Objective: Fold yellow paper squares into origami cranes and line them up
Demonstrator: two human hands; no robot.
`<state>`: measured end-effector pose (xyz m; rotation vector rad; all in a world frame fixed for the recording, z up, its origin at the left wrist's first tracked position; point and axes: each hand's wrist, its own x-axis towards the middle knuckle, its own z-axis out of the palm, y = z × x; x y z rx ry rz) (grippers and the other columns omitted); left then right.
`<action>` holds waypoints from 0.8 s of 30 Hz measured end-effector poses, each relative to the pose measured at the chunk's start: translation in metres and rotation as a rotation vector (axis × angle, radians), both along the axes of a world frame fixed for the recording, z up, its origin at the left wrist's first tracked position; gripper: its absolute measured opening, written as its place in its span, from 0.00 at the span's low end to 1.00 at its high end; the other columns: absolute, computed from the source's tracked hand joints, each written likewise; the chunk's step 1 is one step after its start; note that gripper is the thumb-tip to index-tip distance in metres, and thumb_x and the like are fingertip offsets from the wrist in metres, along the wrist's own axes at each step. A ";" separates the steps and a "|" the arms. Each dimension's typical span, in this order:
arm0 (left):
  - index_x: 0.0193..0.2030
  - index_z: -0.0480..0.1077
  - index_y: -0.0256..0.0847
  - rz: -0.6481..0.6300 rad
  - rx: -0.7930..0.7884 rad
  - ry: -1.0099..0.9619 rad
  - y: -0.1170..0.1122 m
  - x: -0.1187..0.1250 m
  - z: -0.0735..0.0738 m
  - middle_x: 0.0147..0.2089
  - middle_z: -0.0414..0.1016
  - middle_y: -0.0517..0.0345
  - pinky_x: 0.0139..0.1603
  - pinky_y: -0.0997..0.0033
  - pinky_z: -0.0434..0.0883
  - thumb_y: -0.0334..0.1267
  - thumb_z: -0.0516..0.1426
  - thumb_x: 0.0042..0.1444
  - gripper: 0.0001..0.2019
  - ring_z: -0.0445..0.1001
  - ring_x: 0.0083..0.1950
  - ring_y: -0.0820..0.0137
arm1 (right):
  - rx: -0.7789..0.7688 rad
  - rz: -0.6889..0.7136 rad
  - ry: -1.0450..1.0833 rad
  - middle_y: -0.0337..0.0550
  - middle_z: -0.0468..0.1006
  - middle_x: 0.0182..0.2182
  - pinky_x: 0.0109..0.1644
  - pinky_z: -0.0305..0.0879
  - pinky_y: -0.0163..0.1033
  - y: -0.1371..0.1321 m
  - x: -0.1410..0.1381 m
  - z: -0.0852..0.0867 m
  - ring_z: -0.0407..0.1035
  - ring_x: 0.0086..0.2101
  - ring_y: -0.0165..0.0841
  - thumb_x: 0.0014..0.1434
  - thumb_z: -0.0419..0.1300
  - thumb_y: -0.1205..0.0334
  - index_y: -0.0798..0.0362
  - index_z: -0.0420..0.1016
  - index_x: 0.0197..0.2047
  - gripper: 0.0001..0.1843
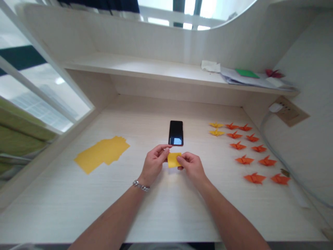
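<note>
A small folded piece of yellow paper [173, 159] is held between both hands just above the pale wooden desk [145, 205]. My left hand [154, 163] pinches its left edge with thumb and fingers; a silver bracelet sits on that wrist. My right hand [191, 166] grips its right edge with curled fingers. A black phone [176, 132] lies flat on the desk just beyond the paper.
A stack of yellow paper sheets [102, 152] lies at the left. Several orange paper cranes [249, 152] and two yellow cranes [216, 128] stand in rows at the right. A shelf [145, 67] above holds papers, a green sheet [246, 73] and a red crane [273, 73]. A wall socket [287, 111] with a cable is at the right.
</note>
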<state>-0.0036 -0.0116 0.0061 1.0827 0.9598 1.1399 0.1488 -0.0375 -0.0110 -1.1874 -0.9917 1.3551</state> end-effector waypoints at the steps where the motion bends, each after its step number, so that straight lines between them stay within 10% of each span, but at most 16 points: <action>1: 0.44 0.72 0.37 -0.007 -0.003 -0.007 0.000 0.000 0.001 0.30 0.75 0.58 0.35 0.70 0.74 0.43 0.60 0.53 0.15 0.74 0.32 0.71 | 0.010 -0.014 -0.006 0.36 0.72 0.19 0.25 0.63 0.32 0.000 0.001 0.000 0.65 0.20 0.26 0.48 0.66 0.53 0.55 0.72 0.25 0.14; 24: 0.45 0.71 0.37 -0.076 -0.044 -0.020 -0.001 0.001 0.000 0.33 0.76 0.55 0.38 0.68 0.75 0.42 0.62 0.50 0.16 0.76 0.34 0.69 | 0.052 -0.120 0.016 0.40 0.75 0.23 0.31 0.64 0.36 -0.002 0.005 0.003 0.68 0.26 0.31 0.49 0.65 0.56 0.56 0.77 0.29 0.11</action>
